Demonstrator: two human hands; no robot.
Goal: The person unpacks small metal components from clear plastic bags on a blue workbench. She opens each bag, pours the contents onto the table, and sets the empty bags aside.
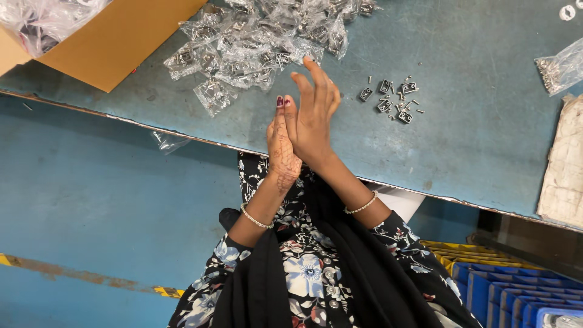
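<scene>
My fingers [308, 85] are stretched out straight and only a little fanned. The right hand [313, 118] lies palm-first against the left hand [282, 149] at the centre of the frame, above the near edge of the table. The left fingers are straight and together too, their dark red nails showing beside the right thumb. I cannot see anything between the palms, and neither hand grips anything.

Nearest the hands, just right of centre in the upper half, sits a small cluster of metal parts [393, 100]: blocky silver pieces with dark faces, and loose thin pins scattered among them. They lie on the table, apart from my fingertips.

The table [473, 140] has a worn, scratched blue-green top with a chipped pale edge. Across the upper middle spreads a heap of clear plastic bags [255, 42], crinkled and shiny, each with metal hardware inside. A brown cardboard box [115, 42] fills the upper left corner. At the right edge there is another clear bag of parts [562, 67], and blue ribbed crates [510, 291] sit at the lower right.
</scene>
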